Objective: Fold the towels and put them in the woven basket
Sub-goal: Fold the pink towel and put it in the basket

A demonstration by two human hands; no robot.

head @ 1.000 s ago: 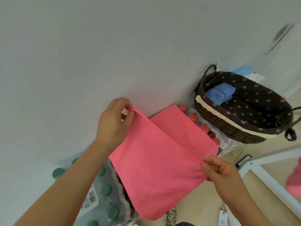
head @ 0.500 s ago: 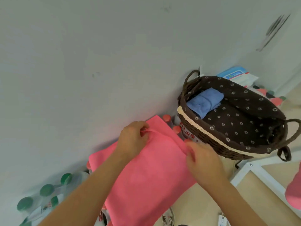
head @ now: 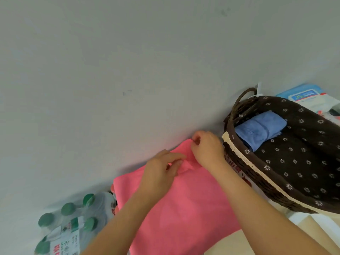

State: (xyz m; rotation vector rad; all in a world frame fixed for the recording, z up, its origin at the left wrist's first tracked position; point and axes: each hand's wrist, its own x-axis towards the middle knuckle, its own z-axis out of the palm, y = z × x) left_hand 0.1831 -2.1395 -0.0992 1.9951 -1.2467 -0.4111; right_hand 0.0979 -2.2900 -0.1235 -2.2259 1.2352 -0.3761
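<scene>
A flat pink cloth towel (head: 184, 208) lay spread just left of the dark brown woven basket (head: 257, 184) with its flower-print lining, its right edge reaching the basket's wicker wall. The right hand (head: 207, 150) sat just beside the basket's near-left rim, its thumb and fingers curled and pinching the towel's far corner. The left hand (head: 160, 172), farther from the basket, pinched a small raised fold of the same towel between curled fingers. Inside the basket, at its left end, lay a folded blue towel (head: 261, 129). Well left of the basket stood a shrink-wrapped pack of green-capped plastic bottles (head: 73, 223).
</scene>
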